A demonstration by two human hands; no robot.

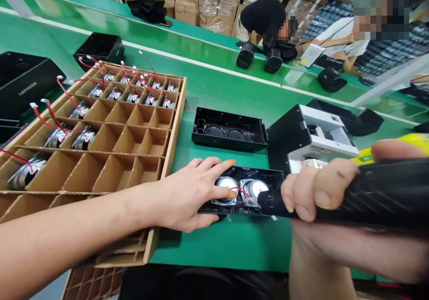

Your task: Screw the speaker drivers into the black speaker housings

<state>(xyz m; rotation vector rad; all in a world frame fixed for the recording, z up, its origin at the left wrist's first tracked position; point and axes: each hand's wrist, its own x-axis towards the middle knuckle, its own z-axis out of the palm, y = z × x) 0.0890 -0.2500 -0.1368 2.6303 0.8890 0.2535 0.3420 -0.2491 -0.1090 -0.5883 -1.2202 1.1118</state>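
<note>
My left hand [191, 193] lies on the near black speaker housing [246, 177], fingers stretched out and pressing its left end beside a round silver speaker [228, 185]. A second speaker [257, 187] sits next to it, with a thin red wire across both. My right hand [318, 188] is closed round a black electric screwdriver [375, 193], whose tip points down into the housing's right part. A second, empty black housing [229, 128] lies just behind.
A cardboard divider tray [134, 130] with several red-wired speakers stands at the left. A black-and-white fixture [311, 135] sits right of the housings. Black boxes lie at far left. Other people work beyond the green conveyor [208, 81].
</note>
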